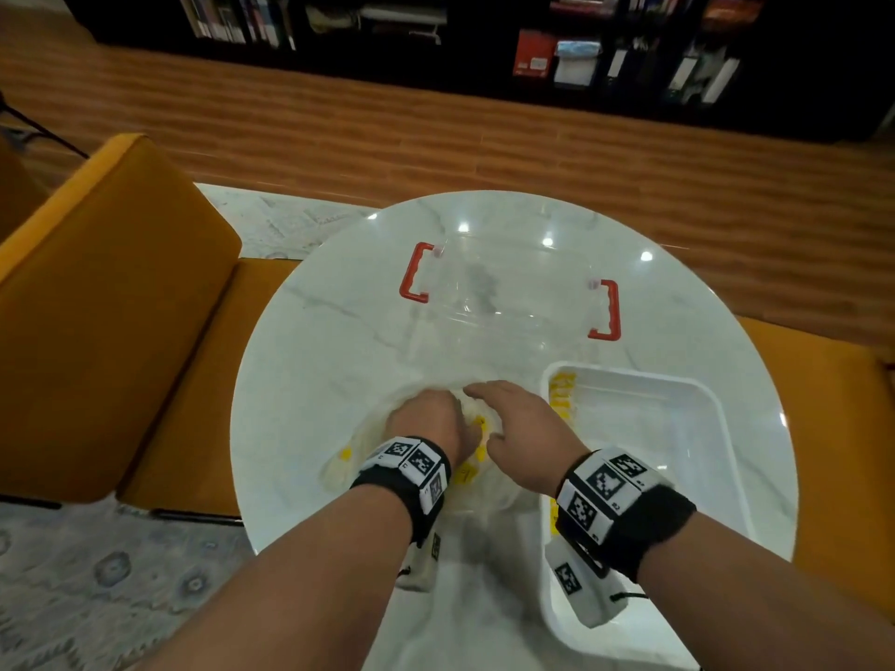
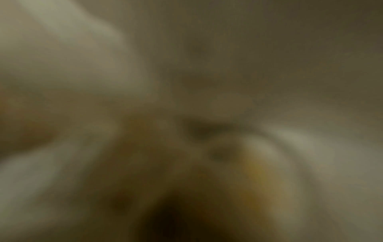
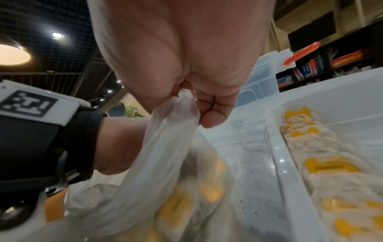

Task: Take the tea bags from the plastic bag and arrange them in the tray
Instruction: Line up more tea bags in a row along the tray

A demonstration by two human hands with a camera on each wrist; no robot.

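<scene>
A thin clear plastic bag (image 1: pixel 339 469) lies crumpled on the round marble table (image 1: pixel 300 380), with yellow-tagged tea bags (image 3: pixel 176 209) inside it. My right hand (image 1: pixel 513 418) pinches the bag's rim (image 3: pixel 182 104) and holds it up. My left hand (image 1: pixel 426 418) reaches into the bag's mouth; its fingers are hidden by the plastic. The left wrist view is a dark blur. The white tray (image 1: pixel 702 428) stands just right of the bag. Several tea bags (image 3: pixel 331 167) lie in a row along the tray's left side (image 1: pixel 562 394).
A clear plastic box (image 1: pixel 508 293) with red handles (image 1: pixel 416 273) stands behind the bag at the table's middle. A mustard-yellow armchair (image 1: pixel 111 307) is on the left, and dark bookshelves (image 1: pixel 629 50) line the far wall.
</scene>
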